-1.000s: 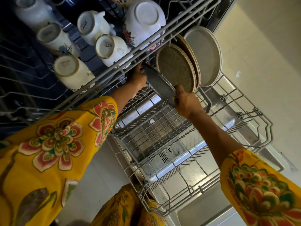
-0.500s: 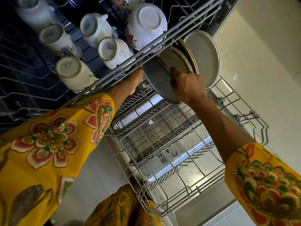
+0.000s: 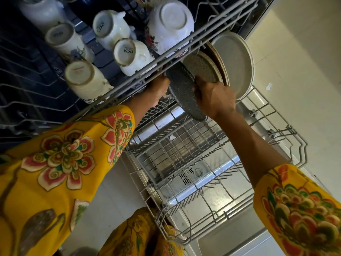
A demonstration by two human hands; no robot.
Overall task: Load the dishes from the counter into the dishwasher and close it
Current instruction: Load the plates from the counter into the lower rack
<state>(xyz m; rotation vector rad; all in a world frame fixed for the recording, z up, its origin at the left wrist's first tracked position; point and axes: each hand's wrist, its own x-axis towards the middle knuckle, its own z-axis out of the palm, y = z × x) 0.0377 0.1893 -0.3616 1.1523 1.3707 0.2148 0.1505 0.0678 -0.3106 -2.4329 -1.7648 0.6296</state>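
Both my hands hold a dark speckled plate (image 3: 181, 90) on edge over the far end of the pulled-out lower rack (image 3: 206, 196). My right hand (image 3: 215, 97) grips its right rim. My left hand (image 3: 158, 89) holds its left side from beneath the upper rack (image 3: 184, 43). Right behind it stand a brown speckled plate (image 3: 202, 70), another tan plate (image 3: 220, 61) and a large grey plate (image 3: 234, 61), all upright in the rack.
The upper rack holds several upturned white mugs (image 3: 127, 54) and a white bowl (image 3: 170, 21). A grey cutlery basket (image 3: 177, 146) sits in the lower rack over the open door (image 3: 230, 242). Pale tiled floor (image 3: 295, 71) lies to the right.
The dark plate has gone from lying tilted across the rack to standing more upright close against the brown plate. My right hand moved up onto its rim.
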